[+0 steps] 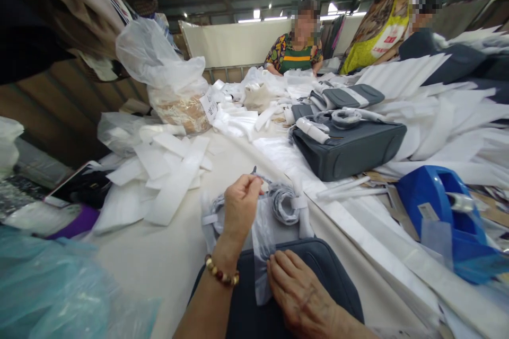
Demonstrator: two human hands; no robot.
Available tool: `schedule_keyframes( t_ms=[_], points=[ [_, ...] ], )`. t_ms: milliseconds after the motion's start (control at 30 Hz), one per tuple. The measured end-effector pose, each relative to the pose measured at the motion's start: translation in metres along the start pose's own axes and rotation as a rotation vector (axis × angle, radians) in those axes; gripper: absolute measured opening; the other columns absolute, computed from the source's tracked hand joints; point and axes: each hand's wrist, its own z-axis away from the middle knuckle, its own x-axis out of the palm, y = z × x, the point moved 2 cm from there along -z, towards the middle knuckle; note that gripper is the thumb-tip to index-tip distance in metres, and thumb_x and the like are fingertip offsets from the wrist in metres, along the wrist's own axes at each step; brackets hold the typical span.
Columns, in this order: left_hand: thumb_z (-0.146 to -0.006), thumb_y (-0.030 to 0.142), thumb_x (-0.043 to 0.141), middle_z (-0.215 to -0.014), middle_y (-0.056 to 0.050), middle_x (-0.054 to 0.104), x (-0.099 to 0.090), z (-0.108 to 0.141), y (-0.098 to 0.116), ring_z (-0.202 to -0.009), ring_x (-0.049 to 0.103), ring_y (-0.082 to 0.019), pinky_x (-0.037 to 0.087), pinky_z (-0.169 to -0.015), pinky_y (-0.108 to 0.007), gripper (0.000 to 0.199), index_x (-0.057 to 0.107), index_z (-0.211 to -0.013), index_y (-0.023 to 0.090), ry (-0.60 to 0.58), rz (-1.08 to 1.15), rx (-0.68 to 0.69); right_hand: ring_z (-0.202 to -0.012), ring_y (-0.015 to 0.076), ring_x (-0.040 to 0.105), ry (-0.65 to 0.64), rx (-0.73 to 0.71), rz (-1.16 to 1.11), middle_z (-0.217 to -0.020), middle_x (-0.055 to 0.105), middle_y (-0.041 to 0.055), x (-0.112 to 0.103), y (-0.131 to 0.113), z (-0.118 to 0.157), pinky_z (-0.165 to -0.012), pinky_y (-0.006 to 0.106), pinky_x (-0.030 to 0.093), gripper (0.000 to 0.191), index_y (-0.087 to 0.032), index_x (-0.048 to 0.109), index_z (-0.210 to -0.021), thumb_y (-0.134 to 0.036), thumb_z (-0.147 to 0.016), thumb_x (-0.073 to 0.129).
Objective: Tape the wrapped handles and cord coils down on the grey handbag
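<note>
A dark blue-grey handbag (318, 254) lies in front of me, its near end beyond the lower edge of the picture. My left hand (240, 206) is closed in a pinch above the bag's far side; a small dark tip (254, 170) shows at its fingertips, but what they grip is unclear. A translucent white strip (262, 270) runs down over the bag between my hands. Flat on the bag, my right hand (296, 283) touches the strip's edge with its fingers stretched out. Beyond it sits a wrapped grey coil (285, 204) beside a white-wrapped handle (304, 212).
Another dark handbag (353, 145) with wrapped handles stands farther back. A blue tape dispenser (441, 217) is at the right, among white foam sheets (453, 122). Foam strips (170, 169) are piled at the left near clear plastic bags (159, 58). Across the table is a person (298, 53).
</note>
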Motion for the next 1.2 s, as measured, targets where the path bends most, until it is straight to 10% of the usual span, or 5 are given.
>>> schedule_keyframes(
  t_ms=[267, 500, 700, 867, 1200],
  points=[
    [-0.086, 0.006, 0.039, -0.097, -0.01, 0.071, -0.037, 0.113, -0.024, -0.094, 0.064, -0.022, 0.05, -0.085, -0.036, 0.028, 0.064, -0.096, 0.013, -0.394, -0.667, 0.682, -0.076, 0.0217, 0.054, -0.084, 0.041, -0.131, -0.081, 0.065, 0.0093, 0.0, 0.0, -0.004, -0.075, 0.036, 0.05, 0.025, -0.01, 0.064, -0.081, 0.002, -0.074, 0.043],
    [-0.085, 0.002, 0.036, -0.11, -0.015, 0.066, -0.041, 0.126, -0.031, -0.104, 0.06, -0.025, 0.05, -0.091, -0.042, 0.033, 0.06, -0.107, 0.007, -0.44, -0.897, 0.884, -0.1, 0.02, 0.057, -0.16, 0.056, -0.25, -0.101, 0.067, 0.0072, -0.034, 0.01, 0.012, -0.096, 0.037, 0.045, 0.024, -0.014, 0.061, -0.103, -0.007, -0.085, 0.046],
    [-0.085, 0.007, 0.041, -0.124, -0.019, 0.059, -0.048, 0.137, -0.027, -0.12, 0.052, -0.026, 0.047, -0.098, -0.037, 0.038, 0.053, -0.121, 0.003, -0.559, -0.894, 0.896, -0.111, 0.0231, 0.054, 0.092, 0.21, -0.052, -0.111, 0.064, 0.0119, -0.082, 0.009, 0.09, -0.094, 0.039, 0.044, 0.03, -0.014, 0.058, -0.116, -0.012, -0.086, 0.051],
    [-0.068, 0.065, 0.064, -0.14, -0.03, 0.038, -0.051, 0.152, -0.019, -0.132, 0.035, -0.039, 0.041, -0.102, -0.051, 0.097, 0.037, -0.135, 0.0, -0.786, -0.977, 0.774, -0.094, 0.0219, 0.062, 0.008, 0.1, 0.021, -0.1, 0.071, 0.0071, -0.083, -0.006, 0.147, -0.086, 0.034, 0.046, 0.034, -0.017, 0.061, -0.114, -0.035, -0.085, 0.057],
    [-0.074, 0.051, 0.058, -0.141, -0.037, 0.023, -0.043, 0.164, -0.013, -0.133, 0.021, -0.046, 0.031, -0.107, -0.055, 0.091, 0.03, -0.136, -0.01, -0.92, -1.131, 0.721, -0.081, 0.0157, 0.066, -0.004, -0.02, -0.035, -0.089, 0.074, 0.003, -0.072, -0.014, 0.131, -0.078, 0.03, 0.046, 0.031, -0.019, 0.064, -0.099, -0.021, -0.098, 0.033]
  ],
)
